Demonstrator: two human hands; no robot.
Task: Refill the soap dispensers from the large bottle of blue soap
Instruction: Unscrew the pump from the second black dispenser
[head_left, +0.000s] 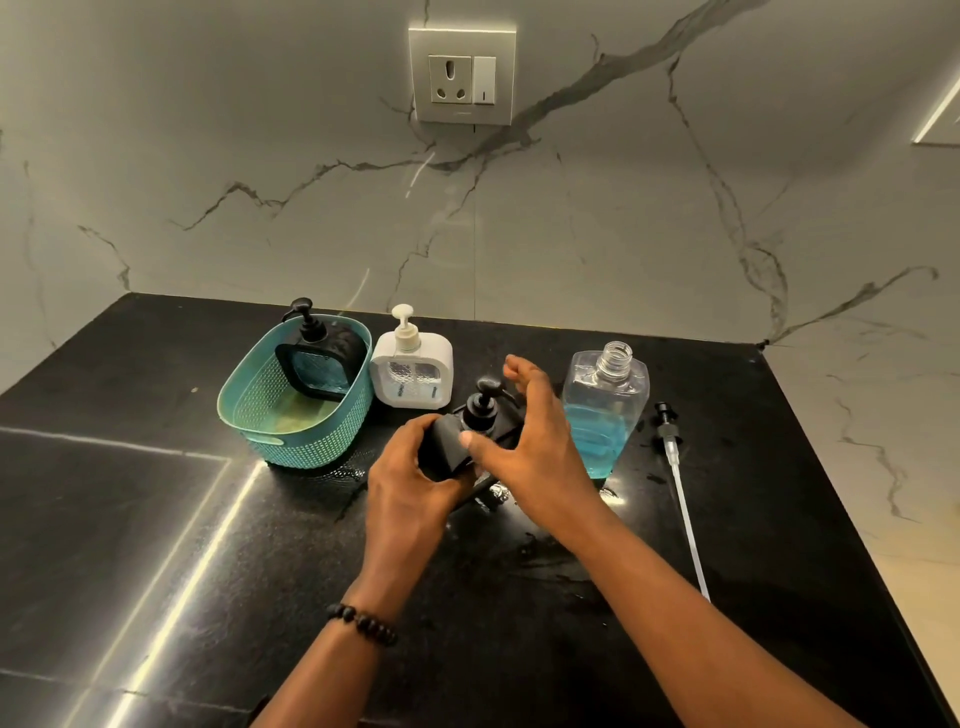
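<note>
a square black plastic soap dispenser (470, 434) with a black pump sits on the black stone counter (156, 519), gripped at its side by the left hand (410, 483). the right hand (524, 436) curves loosely around its pump, fingers spread. just right stands the uncapped clear bottle of blue soap (602, 410); behind, a white square dispenser (413, 366) and a teal woven basket (296, 400).

Black stone counter (156, 519) carries teal basket (311, 431); white dispenser (413, 371); blue-soap bottle (605, 410); loose pump (675, 467).
</note>
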